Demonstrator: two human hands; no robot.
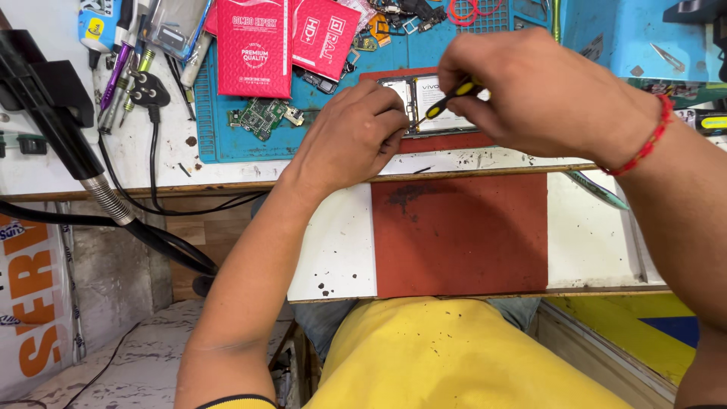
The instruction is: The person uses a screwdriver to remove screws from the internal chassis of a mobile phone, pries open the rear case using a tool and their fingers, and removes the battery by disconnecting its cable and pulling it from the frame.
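Observation:
An opened phone lies face down on a red mat at the bench edge, its back cover off and its insides showing. My left hand rests on the phone's left side with fingers curled, steadying it. My right hand, with a red thread band on the wrist, grips a small screwdriver with a yellow and black handle. Its tip points down-left onto the phone's inner frame near my left fingertips.
A blue work mat holds two red packets, a green circuit board and small loose parts. Pens, tools and a black plug with cable lie at the left. A black flexible arm crosses the left side. Tweezers lie at the right.

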